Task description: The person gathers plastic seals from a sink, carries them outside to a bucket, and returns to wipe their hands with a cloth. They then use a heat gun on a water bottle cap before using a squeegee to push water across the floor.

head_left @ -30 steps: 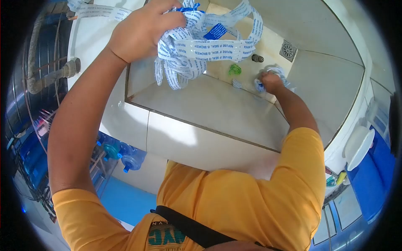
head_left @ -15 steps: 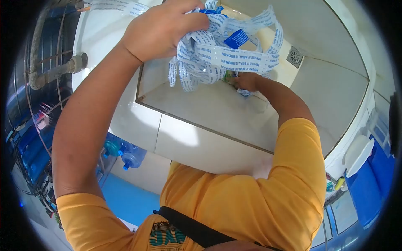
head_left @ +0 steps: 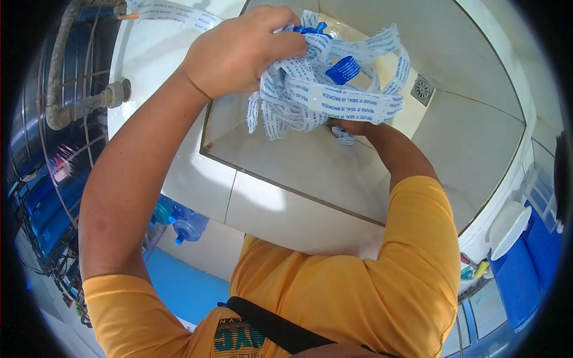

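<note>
My left hand [head_left: 248, 51] is closed on a tangled bundle of printed plastic seal strips [head_left: 310, 95], held up over the tiled basin [head_left: 304, 161]. The strips are white with blue lettering, and a blue curled piece [head_left: 343, 70] shows among them. Lower in the basin, my right hand [head_left: 355, 126] reaches in beneath the bundle. Its fingers are mostly hidden by the strips. A small printed strip piece [head_left: 342, 136] lies beside those fingers.
A round floor drain [head_left: 422, 89] is set at the basin's far right. Another printed strip [head_left: 173, 13] lies on the white ledge at upper left, near a pipe [head_left: 89, 101]. Blue bottles [head_left: 188, 224] stand below left. A white oval dish [head_left: 509, 230] is at right.
The bundle and my left hand have shifted slightly right and down in view. My right hand's fingers have become more hidden behind the strips.
</note>
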Tool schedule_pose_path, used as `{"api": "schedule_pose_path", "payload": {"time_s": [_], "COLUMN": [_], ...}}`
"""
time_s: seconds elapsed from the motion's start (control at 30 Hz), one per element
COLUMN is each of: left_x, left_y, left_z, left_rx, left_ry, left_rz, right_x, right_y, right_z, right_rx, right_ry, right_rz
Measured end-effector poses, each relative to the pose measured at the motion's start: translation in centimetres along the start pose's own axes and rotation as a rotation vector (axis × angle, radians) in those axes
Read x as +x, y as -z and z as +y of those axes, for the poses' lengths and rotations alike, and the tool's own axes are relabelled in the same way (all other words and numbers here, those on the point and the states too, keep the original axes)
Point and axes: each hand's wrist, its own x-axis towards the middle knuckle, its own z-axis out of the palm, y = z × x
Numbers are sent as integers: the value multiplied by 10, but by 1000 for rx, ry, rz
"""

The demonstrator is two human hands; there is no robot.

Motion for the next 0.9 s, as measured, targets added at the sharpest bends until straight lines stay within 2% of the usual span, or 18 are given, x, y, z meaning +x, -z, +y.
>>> {"api": "schedule_pose_path", "payload": {"time_s": [0.1, 0.2, 0.27, 0.3, 0.37, 0.4, 0.5, 0.57, 0.67, 0.73, 0.77, 0.83, 0.87, 0.9], "left_x": [1, -7, -5, -5, -4, -3, -3, -4, -3, -2, -1, -5, -3, -3], "left_y": [0, -8, -6, -6, -5, -5, -3, -2, 2, 4, 6, 5, 5, 5], "left_z": [0, -6, -4, -2, -3, -2, 3, 2, 0, 3, 3, 6, 7, 8], "left_rx": [-38, 35, 44, 43, 39, 22, 3, 6, -27, -49, -66, -93, -136, -183], "left_ry": [14, 59, 32, 6, -11, -23, 1, -16, -32, -52, -54, -82, -73, -64], "left_rz": [-25, -41, -15, 10, 5, 1, -35, -24, -42, -78, -52, -40, -20, -7], "right_x": [3, 11, 20, 21, 22, 21, -4, -33, -87, -133, -153, -197, -216, -233], "right_y": [-12, -19, -32, -35, -28, -24, 25, 80, 136, 153, 158, 150, 143, 133], "right_z": [8, 13, 19, 21, 20, 18, -17, -48, -87, -116, -125, -148, -161, -176], "right_rx": [-83, -245, -294, -293, -328, -493, -339, -371, -339, -236, -249, 15, 13, 35], "right_ry": [-47, 121, 36, 37, 115, 237, 185, 160, 12, -224, -251, -450, -471, -532], "right_rz": [-58, -14, -198, -194, -268, -254, -122, -100, 89, 381, 416, 754, 779, 973]}}
